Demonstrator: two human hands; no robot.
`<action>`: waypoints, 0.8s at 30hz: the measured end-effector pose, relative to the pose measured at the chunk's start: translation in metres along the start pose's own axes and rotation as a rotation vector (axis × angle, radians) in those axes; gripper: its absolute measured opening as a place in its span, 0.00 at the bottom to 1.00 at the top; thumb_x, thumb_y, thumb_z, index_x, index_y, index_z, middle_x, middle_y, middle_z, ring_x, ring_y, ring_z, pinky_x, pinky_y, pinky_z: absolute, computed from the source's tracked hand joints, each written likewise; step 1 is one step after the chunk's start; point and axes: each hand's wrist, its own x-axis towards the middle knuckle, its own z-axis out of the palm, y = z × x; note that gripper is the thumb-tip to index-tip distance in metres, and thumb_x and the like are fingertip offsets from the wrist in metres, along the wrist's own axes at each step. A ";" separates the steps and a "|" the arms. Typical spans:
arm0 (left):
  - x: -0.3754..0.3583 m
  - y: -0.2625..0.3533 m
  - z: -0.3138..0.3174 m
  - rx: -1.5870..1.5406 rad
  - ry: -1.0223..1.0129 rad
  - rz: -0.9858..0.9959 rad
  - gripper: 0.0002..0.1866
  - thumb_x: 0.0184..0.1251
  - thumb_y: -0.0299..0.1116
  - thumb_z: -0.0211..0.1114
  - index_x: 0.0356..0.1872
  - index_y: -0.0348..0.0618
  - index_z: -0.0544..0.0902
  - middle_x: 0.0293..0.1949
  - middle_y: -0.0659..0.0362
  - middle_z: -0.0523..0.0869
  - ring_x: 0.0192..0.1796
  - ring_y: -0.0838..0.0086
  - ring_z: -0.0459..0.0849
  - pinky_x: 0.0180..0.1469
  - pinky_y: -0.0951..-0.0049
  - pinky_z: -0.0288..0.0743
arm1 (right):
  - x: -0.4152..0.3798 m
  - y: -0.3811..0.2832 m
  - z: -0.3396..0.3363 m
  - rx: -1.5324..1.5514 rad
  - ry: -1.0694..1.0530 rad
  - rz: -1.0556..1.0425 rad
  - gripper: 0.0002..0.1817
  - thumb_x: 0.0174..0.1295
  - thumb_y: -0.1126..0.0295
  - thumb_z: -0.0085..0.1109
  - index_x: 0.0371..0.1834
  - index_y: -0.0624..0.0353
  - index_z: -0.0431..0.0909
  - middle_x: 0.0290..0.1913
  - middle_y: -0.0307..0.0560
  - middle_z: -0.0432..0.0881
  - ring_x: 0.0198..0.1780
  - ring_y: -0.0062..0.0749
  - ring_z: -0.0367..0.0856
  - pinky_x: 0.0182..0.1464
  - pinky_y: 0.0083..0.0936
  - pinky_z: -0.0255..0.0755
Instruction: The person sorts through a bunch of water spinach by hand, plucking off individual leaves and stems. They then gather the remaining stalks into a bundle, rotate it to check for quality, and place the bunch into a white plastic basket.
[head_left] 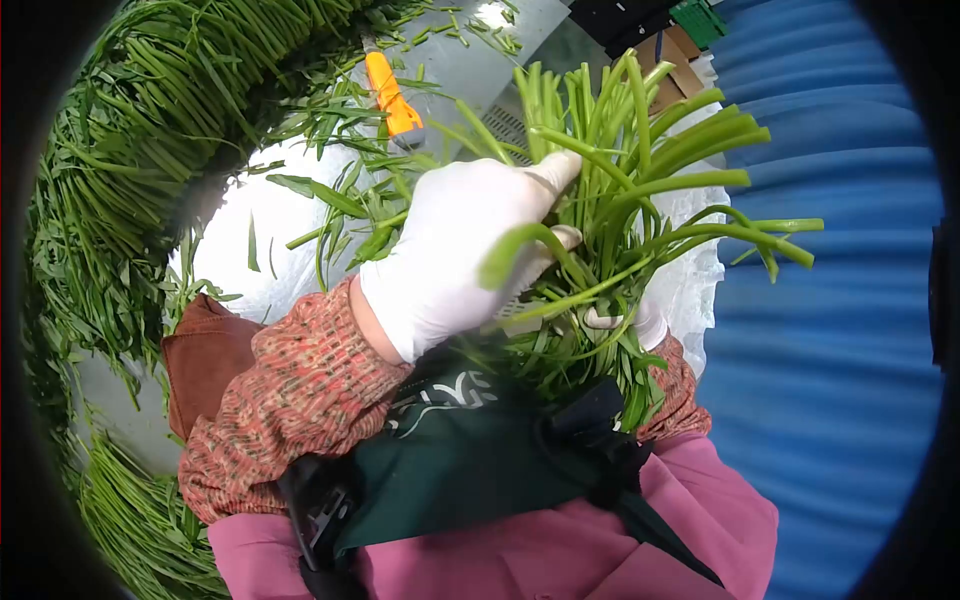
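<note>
A loose bunch of green leafy stems point(610, 200) stands in front of my chest, cut ends fanning up and to the right, leaves hanging down. My left hand point(465, 235), in a white glove, is at the bunch's left side, thumb and fingers closed on some of its stems. One bent stem crosses in front of this hand. Lower on the right, my right hand point(648, 325), also gloved, is wrapped round the leafy part; the leaves hide most of it.
Stems are heaped on the metal table point(250, 240) at the upper left point(150, 130), with another pile point(140, 510) lower left. An orange-handled knife point(393, 95) lies among loose leaves. Blue sheeting point(820, 330) hangs at right. Black and green crates point(698, 20) stand at the top.
</note>
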 end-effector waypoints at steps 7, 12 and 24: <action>0.000 -0.008 0.006 -0.553 -0.013 -0.110 0.07 0.60 0.28 0.72 0.36 0.37 0.86 0.16 0.67 0.75 0.21 0.86 0.71 0.24 0.79 0.64 | 0.001 0.008 -0.003 -0.017 -0.018 -0.028 0.34 0.56 0.76 0.71 0.68 0.63 0.69 0.62 0.50 0.78 0.60 0.37 0.78 0.66 0.37 0.71; -0.004 -0.010 -0.006 -0.954 -0.088 -0.356 0.06 0.64 0.27 0.71 0.31 0.40 0.81 0.20 0.72 0.76 0.23 0.92 0.69 0.23 0.85 0.59 | 0.002 0.011 -0.003 -0.031 -0.023 -0.054 0.37 0.55 0.75 0.72 0.69 0.62 0.67 0.64 0.50 0.76 0.62 0.38 0.77 0.67 0.38 0.69; -0.007 -0.016 -0.017 -1.057 -0.286 -0.322 0.07 0.69 0.32 0.56 0.32 0.41 0.77 0.25 0.63 0.81 0.23 0.84 0.76 0.27 0.82 0.69 | 0.001 0.020 -0.012 -0.080 -0.031 -0.112 0.42 0.54 0.73 0.74 0.73 0.61 0.63 0.68 0.52 0.73 0.67 0.40 0.73 0.70 0.40 0.66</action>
